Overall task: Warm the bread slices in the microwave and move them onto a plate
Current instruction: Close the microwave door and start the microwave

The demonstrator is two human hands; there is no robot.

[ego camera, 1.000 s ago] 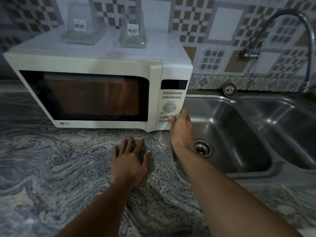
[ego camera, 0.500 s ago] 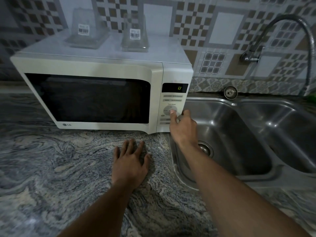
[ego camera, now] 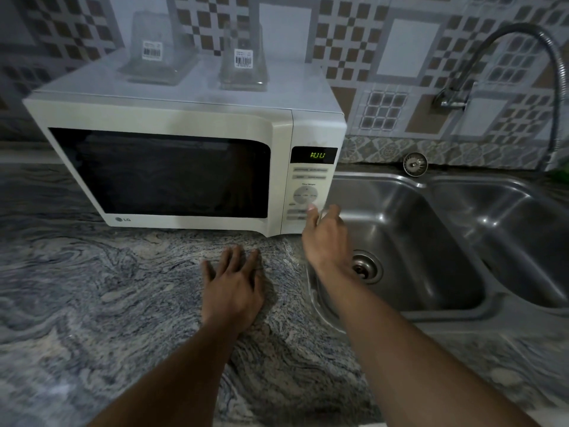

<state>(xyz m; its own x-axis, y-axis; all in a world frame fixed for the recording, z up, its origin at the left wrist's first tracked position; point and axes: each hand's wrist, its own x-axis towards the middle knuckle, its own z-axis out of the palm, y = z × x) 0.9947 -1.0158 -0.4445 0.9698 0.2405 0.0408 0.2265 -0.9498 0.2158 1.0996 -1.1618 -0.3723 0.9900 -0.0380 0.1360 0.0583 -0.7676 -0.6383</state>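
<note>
At the cream-white microwave oven's [ego camera: 184, 118] five-o'clock corner, the right hand [ego camera: 326, 238] reached up, one fingertip [ego camera: 311, 208] pressing the button panel [ego camera: 309, 183], gripping nothing. The left hand [ego camera: 234, 291] lay flat, fingers spread, on the swirled grey stone counter [ego camera: 92, 303] at six o'clock. Two clear plastic tubs [ego camera: 154, 57] [ego camera: 243, 60] stood on top, contents unclear. The door was closed, and the dark glass hid any bread.

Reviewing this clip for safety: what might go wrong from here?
1. The display digits look blurred here, so the right hand on the control panel may set too long a time; the dark window shows nothing inside.
2. Two clear containers on the microwave might slide off if it vibrates.
</note>
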